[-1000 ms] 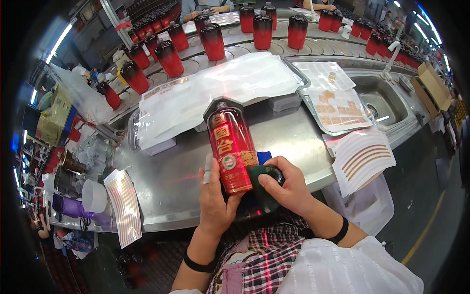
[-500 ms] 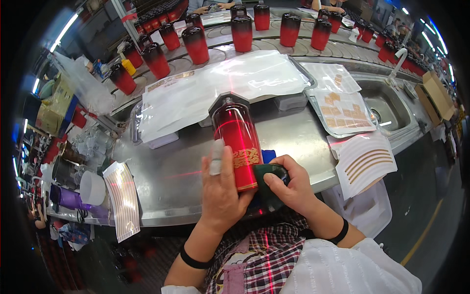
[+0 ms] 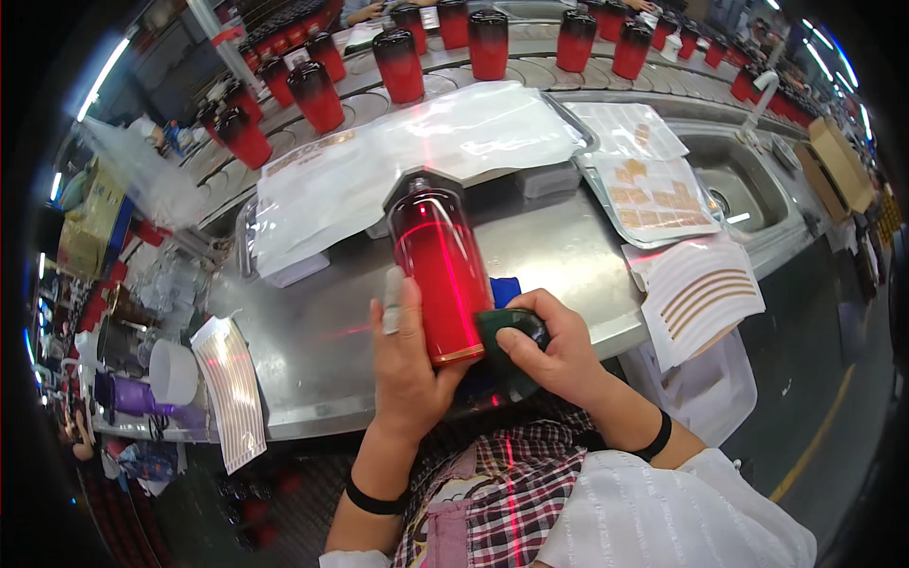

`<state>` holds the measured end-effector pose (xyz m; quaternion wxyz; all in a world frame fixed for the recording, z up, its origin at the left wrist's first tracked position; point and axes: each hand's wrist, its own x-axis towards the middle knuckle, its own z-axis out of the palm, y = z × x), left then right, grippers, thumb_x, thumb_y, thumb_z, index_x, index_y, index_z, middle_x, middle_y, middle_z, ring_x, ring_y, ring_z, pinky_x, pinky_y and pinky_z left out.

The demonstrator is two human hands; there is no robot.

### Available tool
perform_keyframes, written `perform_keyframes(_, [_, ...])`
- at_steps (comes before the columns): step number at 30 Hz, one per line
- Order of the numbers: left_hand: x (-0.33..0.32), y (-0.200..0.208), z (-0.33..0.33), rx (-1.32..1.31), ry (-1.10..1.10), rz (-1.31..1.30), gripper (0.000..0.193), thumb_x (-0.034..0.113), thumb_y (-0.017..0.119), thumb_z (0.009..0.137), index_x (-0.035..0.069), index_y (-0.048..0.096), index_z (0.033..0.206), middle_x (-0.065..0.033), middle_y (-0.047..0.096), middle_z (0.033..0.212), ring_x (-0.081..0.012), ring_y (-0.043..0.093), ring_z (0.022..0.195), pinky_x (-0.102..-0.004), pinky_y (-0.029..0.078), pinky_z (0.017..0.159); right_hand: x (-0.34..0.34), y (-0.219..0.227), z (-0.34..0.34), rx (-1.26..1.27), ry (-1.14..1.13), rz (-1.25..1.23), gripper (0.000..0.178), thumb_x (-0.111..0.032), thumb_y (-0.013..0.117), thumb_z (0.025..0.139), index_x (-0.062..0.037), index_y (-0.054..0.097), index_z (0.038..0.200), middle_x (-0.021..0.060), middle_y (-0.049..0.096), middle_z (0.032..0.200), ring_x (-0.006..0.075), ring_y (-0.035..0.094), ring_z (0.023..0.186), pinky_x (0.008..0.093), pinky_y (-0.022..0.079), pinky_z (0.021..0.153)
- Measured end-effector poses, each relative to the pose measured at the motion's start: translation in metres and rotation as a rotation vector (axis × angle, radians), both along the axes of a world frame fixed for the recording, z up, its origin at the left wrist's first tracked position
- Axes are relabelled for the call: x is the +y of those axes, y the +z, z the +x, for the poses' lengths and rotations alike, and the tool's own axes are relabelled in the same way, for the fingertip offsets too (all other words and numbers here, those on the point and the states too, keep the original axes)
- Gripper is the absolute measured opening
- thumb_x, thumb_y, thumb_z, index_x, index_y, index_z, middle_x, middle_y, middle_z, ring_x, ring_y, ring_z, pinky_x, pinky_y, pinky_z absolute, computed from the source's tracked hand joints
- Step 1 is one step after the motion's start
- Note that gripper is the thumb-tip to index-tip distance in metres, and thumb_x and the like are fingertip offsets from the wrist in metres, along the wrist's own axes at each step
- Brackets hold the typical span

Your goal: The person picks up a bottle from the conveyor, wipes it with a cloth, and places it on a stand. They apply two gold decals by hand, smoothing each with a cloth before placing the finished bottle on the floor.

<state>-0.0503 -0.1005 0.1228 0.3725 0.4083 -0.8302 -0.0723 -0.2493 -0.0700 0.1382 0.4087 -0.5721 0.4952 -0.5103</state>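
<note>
A glossy red bottle (image 3: 436, 275) lies tilted before me, its neck pointing away, with a dark angular piece around its far end. A thin gold band rings its near end, and red light lines cross its plain front. My left hand (image 3: 409, 364), a pale wrap on one finger, holds the bottle along its left side with the thumb by its near end. A smooth dark green hand tool (image 3: 504, 343), its exact kind unclear, is gripped in my right hand (image 3: 559, 346) against the bottle's lower right side. Something blue (image 3: 505, 290) shows behind the tool.
Beyond the steel table (image 3: 312, 350), red-and-black bottles (image 3: 396, 68) line a conveyor. White sheets (image 3: 407, 151) cover a tray. Gold decal sheets (image 3: 663, 204) lie right, by a sink (image 3: 748, 189). Striped strips overhang the edge at left (image 3: 232, 388) and right (image 3: 705, 298).
The bottle has turned on its long axis: the gold ornament on its front is out of sight, leaving plain red. My left hand stays along its side; the right still holds the green tool against it.
</note>
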Motion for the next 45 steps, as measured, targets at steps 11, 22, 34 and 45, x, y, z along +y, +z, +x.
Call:
perform_keyframes(11, [0.000, -0.023, 0.002, 0.213, -0.060, 0.237, 0.092, 0.050, 0.059, 0.089, -0.007, 0.019, 0.148, -0.0261, 0.031, 0.151, -0.0400, 0.027, 0.141, -0.0490, 0.011, 0.117, 0.001, 0.010, -0.038, 0.290, -0.030, 0.047, 0.026, -0.015, 0.063, 0.088, -0.0011, 0.058, 0.109, 0.0149, 0.066, 0.085, 0.0241, 0.064, 0.076, 0.0338, 0.050, 0.070])
perform_keyframes(22, [0.004, -0.019, -0.009, 0.423, -0.063, 0.451, 0.097, 0.055, 0.059, 0.089, -0.006, 0.015, 0.150, -0.0250, 0.027, 0.152, -0.0339, 0.031, 0.140, -0.0423, 0.024, 0.113, -0.092, 0.031, -0.303, 1.440, -0.353, 0.468, 0.048, 0.003, 0.052, 0.079, -0.0141, 0.064, 0.122, 0.0169, 0.055, 0.129, 0.0357, 0.052, 0.121, 0.0412, 0.043, 0.102])
perform_keyframes(34, [0.008, -0.020, -0.002, 0.402, -0.012, 0.510, 0.102, 0.064, 0.055, 0.087, -0.004, 0.012, 0.151, -0.0215, 0.021, 0.154, -0.0320, 0.029, 0.140, -0.0441, 0.025, 0.113, -0.168, -0.010, -0.394, 1.558, -0.488, 0.520, 0.023, -0.022, 0.062, 0.083, -0.0095, 0.072, 0.100, 0.0162, 0.064, 0.104, 0.0356, 0.059, 0.106, 0.0424, 0.049, 0.090])
perform_keyframes(45, [0.006, -0.018, -0.009, 0.455, -0.037, 0.547, 0.104, 0.065, 0.056, 0.086, -0.003, 0.011, 0.151, -0.0207, 0.021, 0.154, -0.0315, 0.029, 0.140, -0.0434, 0.025, 0.113, -0.160, -0.015, -0.407, 1.687, -0.527, -0.016, 0.029, -0.030, 0.065, 0.082, -0.0034, 0.072, 0.089, 0.0185, 0.068, 0.088, 0.0368, 0.066, 0.086, 0.0430, 0.052, 0.081])
